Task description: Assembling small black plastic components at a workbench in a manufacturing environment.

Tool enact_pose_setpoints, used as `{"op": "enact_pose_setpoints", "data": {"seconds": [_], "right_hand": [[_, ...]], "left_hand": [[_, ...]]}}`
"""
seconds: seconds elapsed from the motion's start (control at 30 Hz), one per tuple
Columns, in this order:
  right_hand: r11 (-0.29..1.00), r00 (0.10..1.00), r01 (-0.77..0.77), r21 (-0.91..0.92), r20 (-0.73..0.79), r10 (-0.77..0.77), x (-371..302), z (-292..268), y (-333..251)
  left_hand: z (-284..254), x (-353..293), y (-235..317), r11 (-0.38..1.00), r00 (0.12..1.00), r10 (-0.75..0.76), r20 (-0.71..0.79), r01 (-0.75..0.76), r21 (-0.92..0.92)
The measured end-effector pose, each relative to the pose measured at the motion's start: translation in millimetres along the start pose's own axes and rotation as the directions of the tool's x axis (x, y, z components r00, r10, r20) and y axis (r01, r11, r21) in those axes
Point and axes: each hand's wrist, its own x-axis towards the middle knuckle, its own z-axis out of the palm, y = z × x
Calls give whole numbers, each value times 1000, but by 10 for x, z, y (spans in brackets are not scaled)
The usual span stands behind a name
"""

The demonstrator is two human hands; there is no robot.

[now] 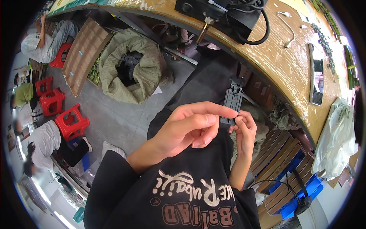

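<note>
My right hand (246, 129) holds a dark grey moulded plastic part (232, 100) by its lower end, thumb and fingers closed on it. The part is long and flat, with ridges along its face and a knobbly far end. My left hand (192, 124) is in front of it, index finger stretched across so that its tip meets the part's edge beside my right thumb. The other left fingers curl loosely, with nothing visible in them. Anything tiny between the fingertips is too small to make out.
A wooden workbench (282, 57) curves along the far right, bearing a black machine with a brass-coloured tip (204, 32), a white cable (289, 32) and a phone (316, 74). An open sack (131, 66) of dark parts stands on the floor. Red stools (72, 122) and seated people are left.
</note>
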Motion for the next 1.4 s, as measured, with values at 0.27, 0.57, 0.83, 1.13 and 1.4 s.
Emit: {"op": "enact_pose_setpoints", "data": {"seconds": [0.27,0.57,0.83,1.13,1.4], "right_hand": [[994,956,33,-108,-286,-63,-49,-694,243],[816,606,-22,-578,-657,-449,-445,-2503,1040],[903,120,-104,-417,-906,-405,-806,-3387,1963],[705,242,-350,-617,-787,-568,-711,-2913,2276],[694,478,-439,-570,-803,-357,-593,-3063,2487]], "left_hand": [[11,89,-63,989,996,-85,34,88,-120],[-655,350,-458,937,916,14,-402,128,326],[-1429,314,-935,-324,892,445,-73,237,916],[-1411,342,-892,-233,899,410,-154,266,935],[-1384,380,-866,-183,903,345,-256,332,925]]}}
